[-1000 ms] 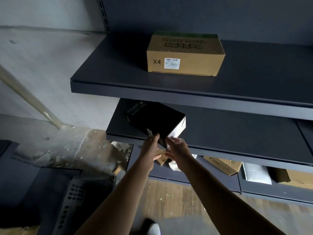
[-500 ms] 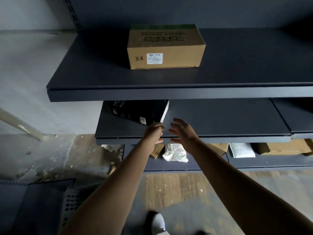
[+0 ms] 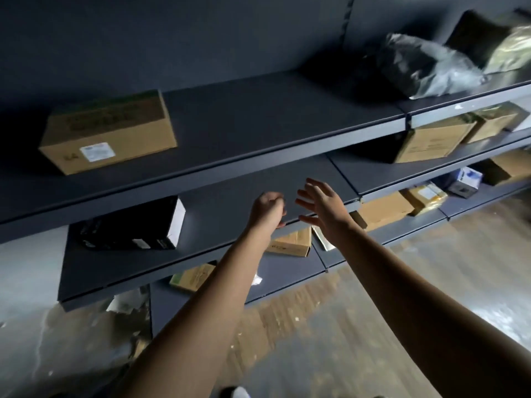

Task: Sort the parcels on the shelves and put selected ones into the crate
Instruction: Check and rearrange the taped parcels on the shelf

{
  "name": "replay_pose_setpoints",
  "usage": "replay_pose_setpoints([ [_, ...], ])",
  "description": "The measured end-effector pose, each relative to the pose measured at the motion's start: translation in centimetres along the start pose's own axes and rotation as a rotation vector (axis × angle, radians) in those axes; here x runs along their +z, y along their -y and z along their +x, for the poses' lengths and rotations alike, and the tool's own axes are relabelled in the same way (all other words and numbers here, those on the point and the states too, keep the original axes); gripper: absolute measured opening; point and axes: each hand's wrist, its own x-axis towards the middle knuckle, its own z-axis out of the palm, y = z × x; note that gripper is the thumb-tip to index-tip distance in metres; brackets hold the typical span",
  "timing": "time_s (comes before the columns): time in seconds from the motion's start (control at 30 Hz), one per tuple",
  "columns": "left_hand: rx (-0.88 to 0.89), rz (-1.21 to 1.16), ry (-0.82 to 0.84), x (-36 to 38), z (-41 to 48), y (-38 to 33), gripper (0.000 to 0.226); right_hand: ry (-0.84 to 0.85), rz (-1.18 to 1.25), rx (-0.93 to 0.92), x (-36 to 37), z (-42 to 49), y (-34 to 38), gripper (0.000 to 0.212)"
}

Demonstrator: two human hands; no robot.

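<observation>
While both bare forearms reach up from the bottom of the view, the left grip point(image 3: 267, 209) has its fingers curled in on nothing. The right grip point(image 3: 326, 209), just beside it, is spread wide with fingers straight and also has hold of nothing. Both hang at the front edge of the middle shelf point(image 3: 218, 214); whether they touch it I cannot tell. On that shelf, well left of the grips, lies a black box point(image 3: 126, 228) with a white end face. Under the edge, a brown carton point(image 3: 293, 242) on the lower shelf point(image 3: 290, 268) shows between the forearms. Higher and further back, the top shelf point(image 3: 273, 119) carries a labelled carton point(image 3: 109, 133) at its left. Far to the right lies a grey bag point(image 3: 425, 67), and below it sits another carton point(image 3: 428, 142).
</observation>
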Motion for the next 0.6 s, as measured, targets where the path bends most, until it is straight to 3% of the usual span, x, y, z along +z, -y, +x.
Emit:
replay_pose_setpoints([
  [0.37,0.279,0.129,0.066,30.4,-4.0,-6.8,0.015,-0.194,-0.028,-0.224,-30.2,-0.2,5.7,0.038],
  [0.6,0.364,0.120,0.182,47.8,-5.7,-10.1,0.015,-0.289,0.032,-0.223,-47.5,-0.2,7.7,0.039],
])
